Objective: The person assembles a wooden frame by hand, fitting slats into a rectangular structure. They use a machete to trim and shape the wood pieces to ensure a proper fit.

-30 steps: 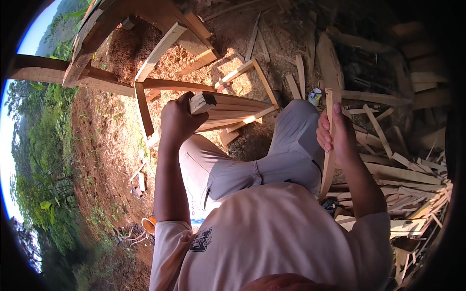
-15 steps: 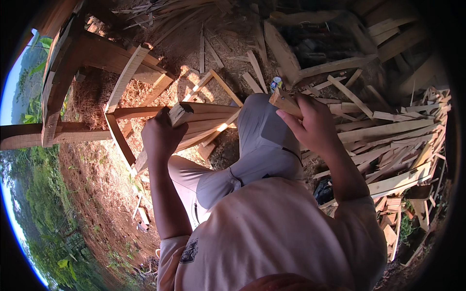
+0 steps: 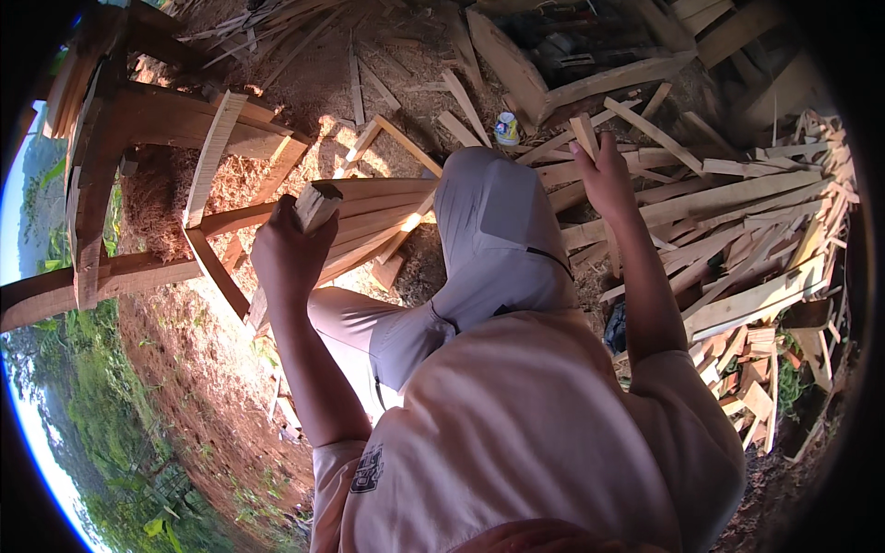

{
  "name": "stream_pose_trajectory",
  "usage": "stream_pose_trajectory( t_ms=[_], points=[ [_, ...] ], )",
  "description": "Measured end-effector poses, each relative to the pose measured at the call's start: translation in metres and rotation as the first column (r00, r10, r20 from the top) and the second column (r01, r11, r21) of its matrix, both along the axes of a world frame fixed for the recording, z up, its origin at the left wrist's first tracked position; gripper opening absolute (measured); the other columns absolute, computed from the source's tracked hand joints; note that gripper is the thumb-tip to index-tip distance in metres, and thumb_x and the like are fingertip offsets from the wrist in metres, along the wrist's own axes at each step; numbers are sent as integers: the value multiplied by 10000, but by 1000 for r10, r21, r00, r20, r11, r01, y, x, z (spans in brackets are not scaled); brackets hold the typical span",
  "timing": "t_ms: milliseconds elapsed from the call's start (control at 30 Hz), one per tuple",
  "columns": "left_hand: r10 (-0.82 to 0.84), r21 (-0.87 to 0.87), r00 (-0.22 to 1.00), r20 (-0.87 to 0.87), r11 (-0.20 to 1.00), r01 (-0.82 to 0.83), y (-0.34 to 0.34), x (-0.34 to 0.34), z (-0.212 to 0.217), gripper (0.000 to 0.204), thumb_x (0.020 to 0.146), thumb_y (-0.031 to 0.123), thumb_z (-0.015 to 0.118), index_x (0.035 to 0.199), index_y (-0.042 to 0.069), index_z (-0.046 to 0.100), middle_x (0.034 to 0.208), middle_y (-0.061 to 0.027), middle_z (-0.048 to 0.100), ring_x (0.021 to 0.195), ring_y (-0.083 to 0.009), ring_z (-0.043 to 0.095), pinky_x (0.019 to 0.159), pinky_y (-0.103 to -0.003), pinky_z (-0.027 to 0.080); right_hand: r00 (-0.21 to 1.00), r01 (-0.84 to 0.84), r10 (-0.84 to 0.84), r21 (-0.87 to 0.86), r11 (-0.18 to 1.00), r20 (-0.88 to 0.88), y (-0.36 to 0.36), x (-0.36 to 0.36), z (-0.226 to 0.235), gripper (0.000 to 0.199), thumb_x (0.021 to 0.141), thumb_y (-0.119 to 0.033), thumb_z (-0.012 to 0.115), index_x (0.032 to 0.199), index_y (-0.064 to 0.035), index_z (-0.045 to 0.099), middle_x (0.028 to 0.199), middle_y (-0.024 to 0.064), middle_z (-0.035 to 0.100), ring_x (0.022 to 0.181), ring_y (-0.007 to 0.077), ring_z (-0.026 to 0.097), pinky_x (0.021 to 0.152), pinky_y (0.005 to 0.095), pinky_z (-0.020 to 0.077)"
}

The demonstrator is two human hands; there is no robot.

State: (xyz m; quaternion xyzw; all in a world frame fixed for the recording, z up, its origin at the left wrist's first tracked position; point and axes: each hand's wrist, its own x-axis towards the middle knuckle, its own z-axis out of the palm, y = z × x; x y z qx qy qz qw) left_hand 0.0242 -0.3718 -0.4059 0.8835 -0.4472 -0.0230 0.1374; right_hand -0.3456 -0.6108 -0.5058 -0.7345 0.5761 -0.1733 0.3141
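Observation:
My left hand is closed round a wooden block, its pale cut end showing above the fingers. Just beyond it, several long boards lean together at my left knee. Off to the right, my right hand grips a wooden stick, whose upper end sticks out past the thumb. Part of this stick is hidden by the hand. Below and around that hand lies a large heap of split wood strips. My bent leg in grey trousers lies between the two hands.
A timber frame stands at the far left, with a beam reaching out to the left edge. A heavy wooden box frame with dark contents lies at the far right. Near it sits a small white-and-blue can. Shavings cover the ground.
My right hand has moved right and farther out with its wood, away from my knee. The left hand keeps its block and appears slightly more to the left. The whole view has shifted a little.

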Motion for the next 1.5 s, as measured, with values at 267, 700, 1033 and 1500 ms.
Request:
stream_pose_trajectory(
  t_ms=[267, 700, 1033, 1500],
  points=[
    [16, 49, 1000, -17, 999, -15, 2, -4, 4, 441, 827, 424, 841, 960, 42, 665, 819, -191, 742, 757, -398, 746, 669, -483, 565, 980, 72, -185, 717, 693, 80, 43, -83, -100, 433, 1026, -431, 674, 1125, -13, 615, 813, 55, 643, 710, 191, 693, 678, 389, 595],
    [-66, -78, 997, 34, 995, 68, 3, 8, -6, 462, 794, 446, 873, 834, 69, 610, 655, -133, 676, 585, -342, 700, 541, -445, 518, 991, 88, -83, 37, 995, -105, -49, -45, 0, 563, 1034, -493, 622, 1372, -43, 619, 1305, 226, 675, 1263, 368, 638, 1015, 455, 528],
    [9, -70, 999, -33, 998, -11, 1, 7, -4, 484, 751, 453, 900, 812, 82, 596, 590, -100, 629, 531, -312, 673, 492, -433, 505, 894, -438, 447, -279, 855, -34, 86, 56, -13, 421, 965, -183, 731, 1315, 10, 600, 1302, 193, 644, 1205, 361, 647, 1012, 462, 515],
    [24, -218, 988, -155, 974, -58, 64, 37, -9, 410, 787, 186, 929, 1083, -2, 714, 948, -85, 765, 839, -179, 708, 810, -346, 561, 795, -457, 537, 305, 836, -283, -26, 76, -223, 400, 967, -345, 721, 1118, 24, 685, 1072, 237, 716, 1054, 410, 698, 917, 500, 538]
  ],
)
